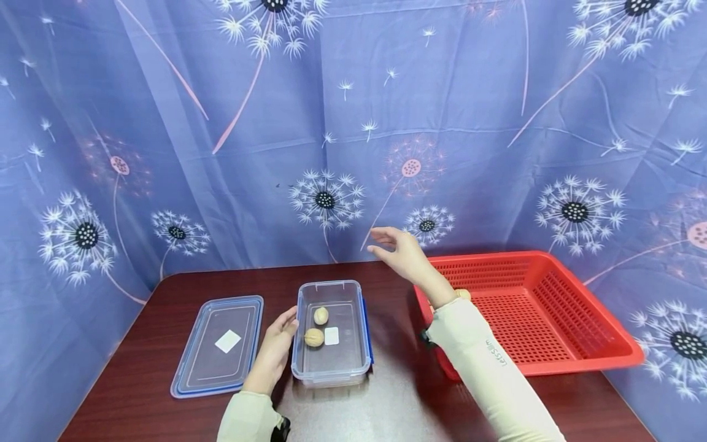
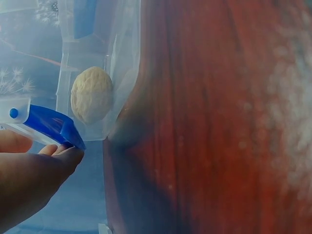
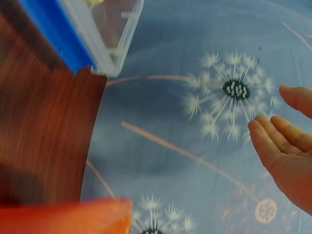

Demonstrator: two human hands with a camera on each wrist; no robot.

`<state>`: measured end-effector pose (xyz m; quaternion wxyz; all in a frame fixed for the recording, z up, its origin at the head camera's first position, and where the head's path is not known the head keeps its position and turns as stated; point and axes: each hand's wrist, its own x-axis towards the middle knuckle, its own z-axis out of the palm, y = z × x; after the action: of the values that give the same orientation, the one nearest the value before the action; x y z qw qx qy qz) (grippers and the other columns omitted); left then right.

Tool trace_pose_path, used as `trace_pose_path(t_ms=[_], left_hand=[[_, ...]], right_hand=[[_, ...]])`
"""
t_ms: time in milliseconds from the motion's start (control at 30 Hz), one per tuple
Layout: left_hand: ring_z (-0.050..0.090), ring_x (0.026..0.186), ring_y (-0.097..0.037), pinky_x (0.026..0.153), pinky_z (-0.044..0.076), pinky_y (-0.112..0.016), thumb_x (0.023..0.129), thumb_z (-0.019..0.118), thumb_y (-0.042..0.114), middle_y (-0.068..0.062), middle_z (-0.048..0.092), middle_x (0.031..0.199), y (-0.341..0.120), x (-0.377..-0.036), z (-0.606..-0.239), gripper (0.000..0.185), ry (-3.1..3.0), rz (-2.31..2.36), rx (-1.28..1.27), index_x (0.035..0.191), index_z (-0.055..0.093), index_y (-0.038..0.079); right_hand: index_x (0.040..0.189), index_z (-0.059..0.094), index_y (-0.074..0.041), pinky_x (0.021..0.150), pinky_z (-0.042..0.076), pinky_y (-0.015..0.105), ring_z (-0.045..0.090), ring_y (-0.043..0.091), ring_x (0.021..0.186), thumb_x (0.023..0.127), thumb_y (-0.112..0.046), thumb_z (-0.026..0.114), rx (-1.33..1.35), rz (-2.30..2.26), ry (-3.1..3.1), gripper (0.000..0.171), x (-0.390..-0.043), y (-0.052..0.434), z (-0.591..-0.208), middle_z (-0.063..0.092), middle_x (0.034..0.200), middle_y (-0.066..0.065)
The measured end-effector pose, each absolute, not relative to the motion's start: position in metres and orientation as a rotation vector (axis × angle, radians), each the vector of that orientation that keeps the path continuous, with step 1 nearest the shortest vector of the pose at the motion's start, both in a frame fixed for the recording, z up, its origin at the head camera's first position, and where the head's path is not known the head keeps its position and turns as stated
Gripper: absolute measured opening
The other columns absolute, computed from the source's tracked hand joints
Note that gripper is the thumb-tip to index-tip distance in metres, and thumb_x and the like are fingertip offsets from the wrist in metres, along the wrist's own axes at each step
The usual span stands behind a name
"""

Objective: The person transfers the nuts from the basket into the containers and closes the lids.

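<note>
A clear plastic food container (image 1: 331, 372) stands on the table with two walnuts (image 1: 314, 337) and a small white square inside. My left hand (image 1: 274, 350) is at its left side, and the left wrist view shows the fingers holding a blue latch (image 2: 54, 126) on its wall. My right hand (image 1: 405, 255) is raised in the air between the container and a red plastic basket (image 1: 585, 362). Its fingers are apart from the thumb, with nothing between them. Behind the right wrist, a walnut (image 1: 463, 294) shows partly at the basket's left side.
A blue-edged clear lid (image 1: 207, 365) with a white square on it lies left of the container. The dark red-brown wooden table (image 1: 149, 344) reaches back to a blue curtain (image 1: 248, 202) printed with dandelions.
</note>
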<state>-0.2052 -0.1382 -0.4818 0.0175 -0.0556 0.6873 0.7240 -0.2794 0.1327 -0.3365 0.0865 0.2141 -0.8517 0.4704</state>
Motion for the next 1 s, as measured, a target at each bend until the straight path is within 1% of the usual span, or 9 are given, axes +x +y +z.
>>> trace_pose_path(t_ms=[167,267,333,467,533,667,767,867,1000], left_hand=[[0.027,0.139,-0.040,0.116,0.018,-0.050,0.102,0.035,0.001,-0.033,0.031,0.147,-0.138,-0.205,-0.483,0.044,2.136,2.252,-0.172,0.144,0.030,-0.011],[0.028,0.138,-0.040,0.116,0.019,-0.050,0.102,0.035,0.002,-0.033,0.032,0.146,-0.138,-0.205,-0.484,0.044,2.139,2.247,-0.179,0.144,0.031,-0.011],[0.028,0.138,-0.040,0.116,0.019,-0.050,0.102,0.035,0.002,-0.033,0.032,0.146,-0.138,-0.205,-0.484,0.044,2.139,2.248,-0.180,0.143,0.031,-0.011],[0.027,0.139,-0.039,0.116,0.017,-0.050,0.102,0.035,0.001,-0.033,0.031,0.147,-0.139,-0.206,-0.484,0.044,2.131,2.261,-0.159,0.144,0.031,-0.011],[0.025,0.139,-0.039,0.116,0.016,-0.051,0.102,0.035,0.002,-0.033,0.030,0.147,-0.140,-0.206,-0.485,0.044,2.128,2.266,-0.148,0.144,0.030,-0.011],[0.024,0.140,-0.039,0.117,0.015,-0.051,0.102,0.036,0.002,-0.032,0.030,0.148,-0.141,-0.207,-0.486,0.044,2.128,2.267,-0.147,0.144,0.030,-0.011],[0.025,0.139,-0.040,0.116,0.015,-0.051,0.102,0.036,0.002,-0.033,0.030,0.147,-0.140,-0.208,-0.487,0.044,2.128,2.263,-0.150,0.144,0.031,-0.011],[0.025,0.139,-0.040,0.116,0.016,-0.051,0.102,0.037,0.001,-0.032,0.031,0.147,-0.140,-0.209,-0.488,0.044,2.124,2.259,-0.163,0.143,0.032,-0.010],[0.026,0.139,-0.039,0.116,0.016,-0.051,0.101,0.038,0.001,-0.031,0.032,0.147,-0.141,-0.209,-0.490,0.043,2.128,2.259,-0.170,0.143,0.033,-0.010]], right_hand=[[0.129,0.056,0.002,0.102,0.045,0.042,0.057,0.033,0.116,0.091,-0.015,0.067,0.590,1.417,-2.580,0.044,-0.282,0.157,-0.333,0.061,0.124,0.018],[0.130,0.056,0.000,0.102,0.045,0.043,0.056,0.034,0.117,0.091,-0.018,0.068,0.560,1.435,-2.597,0.044,-0.285,0.173,-0.332,0.060,0.126,0.017],[0.130,0.056,0.000,0.101,0.045,0.044,0.055,0.036,0.118,0.091,-0.018,0.068,0.553,1.438,-2.602,0.045,-0.287,0.182,-0.331,0.060,0.127,0.018],[0.132,0.054,-0.001,0.098,0.048,0.043,0.058,0.034,0.115,0.091,-0.017,0.067,0.549,1.417,-2.605,0.046,-0.288,0.199,-0.331,0.060,0.126,0.019],[0.133,0.053,0.000,0.098,0.048,0.042,0.058,0.034,0.114,0.091,-0.015,0.067,0.555,1.410,-2.600,0.047,-0.289,0.206,-0.332,0.060,0.126,0.020],[0.133,0.053,-0.001,0.098,0.048,0.041,0.059,0.031,0.114,0.091,-0.020,0.068,0.536,1.420,-2.604,0.048,-0.291,0.222,-0.337,0.060,0.126,0.019],[0.132,0.055,-0.003,0.094,0.050,0.038,0.059,0.030,0.113,0.091,-0.026,0.068,0.506,1.427,-2.614,0.049,-0.292,0.235,-0.344,0.061,0.124,0.019],[0.132,0.056,-0.004,0.090,0.052,0.030,0.061,0.028,0.111,0.092,-0.028,0.067,0.479,1.427,-2.631,0.048,-0.293,0.248,-0.350,0.063,0.121,0.019],[0.130,0.057,-0.004,0.085,0.051,0.021,0.061,0.026,0.109,0.093,-0.026,0.066,0.458,1.431,-2.661,0.044,-0.294,0.264,-0.358,0.064,0.121,0.017]])
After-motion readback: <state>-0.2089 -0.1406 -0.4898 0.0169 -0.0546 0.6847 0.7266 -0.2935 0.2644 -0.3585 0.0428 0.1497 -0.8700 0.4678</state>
